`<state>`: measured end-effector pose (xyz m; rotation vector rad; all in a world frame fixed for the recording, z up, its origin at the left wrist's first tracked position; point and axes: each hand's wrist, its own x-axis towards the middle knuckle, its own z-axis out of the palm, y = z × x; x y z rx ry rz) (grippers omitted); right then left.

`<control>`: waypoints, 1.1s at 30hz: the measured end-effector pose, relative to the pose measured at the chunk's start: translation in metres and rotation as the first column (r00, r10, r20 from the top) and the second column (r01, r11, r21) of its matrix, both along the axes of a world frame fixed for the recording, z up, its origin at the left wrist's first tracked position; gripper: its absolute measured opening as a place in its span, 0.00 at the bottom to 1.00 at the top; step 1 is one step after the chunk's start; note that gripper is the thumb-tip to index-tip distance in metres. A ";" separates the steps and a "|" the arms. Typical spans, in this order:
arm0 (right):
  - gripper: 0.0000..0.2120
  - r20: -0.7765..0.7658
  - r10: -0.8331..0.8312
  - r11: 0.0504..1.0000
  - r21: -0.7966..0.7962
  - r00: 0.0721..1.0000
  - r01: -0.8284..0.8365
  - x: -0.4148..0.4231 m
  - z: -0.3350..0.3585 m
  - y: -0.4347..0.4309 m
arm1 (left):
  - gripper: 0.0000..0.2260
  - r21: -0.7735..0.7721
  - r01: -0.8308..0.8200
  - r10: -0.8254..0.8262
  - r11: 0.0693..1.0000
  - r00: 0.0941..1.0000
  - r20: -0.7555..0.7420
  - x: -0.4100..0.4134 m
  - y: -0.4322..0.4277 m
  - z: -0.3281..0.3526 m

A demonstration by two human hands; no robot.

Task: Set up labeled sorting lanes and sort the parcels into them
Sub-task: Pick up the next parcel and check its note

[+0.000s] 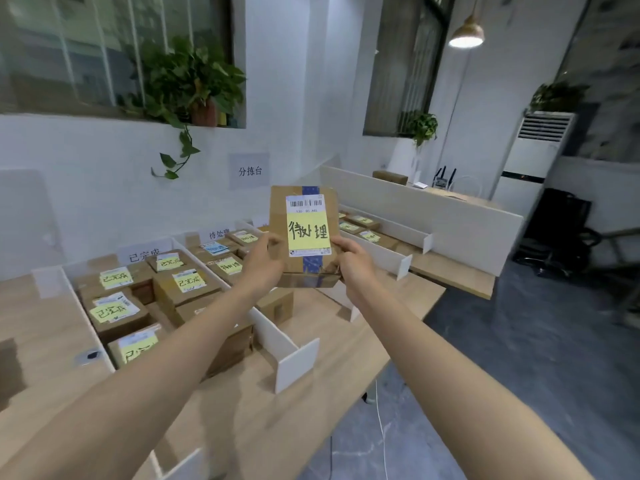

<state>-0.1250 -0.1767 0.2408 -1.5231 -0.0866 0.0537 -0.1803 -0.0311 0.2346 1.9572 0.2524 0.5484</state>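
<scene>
Far-left lane: sign [143,255] reads 已完成, brown done-lane parcels [116,311] packed behind it, each with a yellow handwritten note. White divider [277,332] runs along that lane's right side on the wooden table [259,427]. Next lane over: pending sign [219,233] reads 待处理, pending-lane parcels [228,265] behind and partly hidden by the left arm. Left hand [265,263] grips the left edge of the held parcel [304,233], fingers curled round it. Parcel is in the air above the table, between the middle and right lanes, tilted up toward the camera (barcode label and yellow note [308,233] facing the viewer, blue tape down the middle). Right hand [353,261] clamps the parcel's lower-right edge; hands are apart, one per side. Right lane holds more right-lane parcels [360,226] with yellow notes, writing too blurred to read, possibly the same as the held one. Wall sign [250,171] above reads 分拣台.
</scene>
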 end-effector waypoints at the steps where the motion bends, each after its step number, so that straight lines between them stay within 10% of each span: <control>1: 0.25 0.006 -0.005 1.000 -0.005 1.000 0.005 0.006 0.000 -0.012 | 0.16 -0.005 0.008 -0.008 1.000 1.000 0.000 0.007 -0.011 -0.001; 33: 0.25 -0.037 0.099 0.994 -0.037 0.994 -0.100 0.183 -0.021 -0.173 | 0.21 0.053 -0.075 0.079 0.996 0.993 -0.082 0.186 -0.172 -0.025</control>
